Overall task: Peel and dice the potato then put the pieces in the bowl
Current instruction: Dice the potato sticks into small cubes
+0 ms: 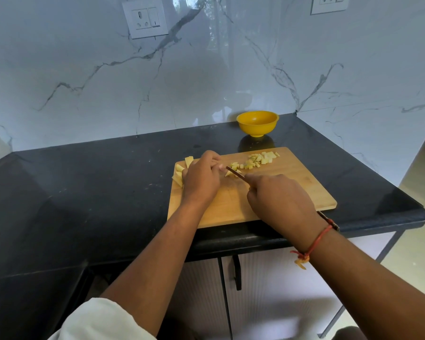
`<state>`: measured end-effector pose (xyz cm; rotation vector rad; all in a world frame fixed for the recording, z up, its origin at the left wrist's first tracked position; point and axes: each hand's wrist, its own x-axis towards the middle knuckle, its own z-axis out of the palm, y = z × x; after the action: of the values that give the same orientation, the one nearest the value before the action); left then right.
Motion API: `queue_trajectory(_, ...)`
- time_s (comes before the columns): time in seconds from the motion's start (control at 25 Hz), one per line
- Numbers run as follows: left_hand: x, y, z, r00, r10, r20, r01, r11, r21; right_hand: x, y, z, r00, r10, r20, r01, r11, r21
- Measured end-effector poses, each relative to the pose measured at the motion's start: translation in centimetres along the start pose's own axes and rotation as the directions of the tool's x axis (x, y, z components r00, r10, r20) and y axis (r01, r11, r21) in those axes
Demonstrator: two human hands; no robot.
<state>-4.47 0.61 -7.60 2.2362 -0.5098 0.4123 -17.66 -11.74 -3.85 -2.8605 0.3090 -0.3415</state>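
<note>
Board (pixel 292 187): mid-frame on black counter (pixel 108 180).
L hand (pixel 201 177): fingers curled, pinning potato strip (pixel 231 173) left of board centre.
R hand (pixel 280 200): grips knife (pixel 238 174), blade across strip.
Diced pieces (pixel 258 160): heaped at board's upper right.
Uncut wedges (pixel 179 173): board's left edge, by L hand.
Bowl (pixel 257 128): yellow, just above board, apart from it.

A home kitchen: black stone counter (pixel 84 182) under the left hand (pixel 201 180), marble wall (pixel 206 69) with sockets (pixel 145 18) beyond it, cupboard doors (pixel 280 290) below.
</note>
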Motion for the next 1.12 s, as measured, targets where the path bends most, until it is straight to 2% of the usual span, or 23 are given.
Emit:
queue_trajectory(0.08, 0.0, -0.1, -0.2, 0.995, -0.051, -0.085, 0.046, 0.997, -0.061, 0.2, -0.3, 0.2, 0.999, -0.015, 0.03, 0.014, 1.0, 0.026)
queue_trajectory(0.2, -0.1, 0.2, -0.7, 0.973, -0.136, -0.186, 0.128, 0.99, -0.058, 0.5, -0.2, 0.3, 0.998, -0.008, 0.07, 0.006, 1.0, 0.025)
queue_trajectory(0.36, -0.1, 0.3, -0.9, 0.975, -0.135, -0.174, 0.127, 0.99, -0.052, 1.3, 1.1, -0.2, 0.994, 0.051, 0.096, -0.052, 0.999, 0.011)
queue_trajectory(0.48, 0.0, 0.3, -0.8, 0.977, -0.141, -0.158, 0.133, 0.989, -0.06, 1.4, 1.6, -0.3, 0.996, 0.062, 0.061, -0.063, 0.998, 0.029)
queue_trajectory(0.68, -0.4, 0.6, -1.7, 0.972, -0.188, -0.141, 0.15, 0.958, -0.243, 1.4, 0.4, 0.3, 1.0, -0.012, 0.004, 0.012, 0.988, 0.153)
queue_trajectory(0.8, -0.4, 1.0, -2.3, 0.986, -0.166, -0.024, 0.158, 0.969, -0.192, 1.5, 0.4, 0.6, 1.0, 0.012, 0.002, -0.013, 0.979, 0.205)
queue_trajectory(0.88, -0.2, 1.1, -3.3, 0.984, -0.109, 0.141, 0.121, 0.989, -0.084, 1.5, 0.6, 0.7, 1.0, 0.015, 0.003, -0.016, 0.973, 0.229)
queue_trajectory(1.0, 0.6, 0.9, -5.3, 0.893, -0.038, 0.448, -0.033, 0.988, 0.148, 1.4, 0.9, 0.8, 1.0, 0.014, -0.017, -0.01, 0.969, 0.247)
queue_trajectory(1.08, 1.1, 0.6, -6.1, 0.844, -0.041, 0.535, -0.128, 0.953, 0.274, 1.4, 0.9, 1.1, 0.999, 0.018, -0.035, -0.009, 0.97, 0.243)
queue_trajectory(1.12, 1.2, 0.6, -6.2, 0.844, -0.045, 0.534, -0.147, 0.939, 0.311, 1.4, 0.8, 1.2, 0.999, 0.018, -0.048, -0.006, 0.972, 0.235)
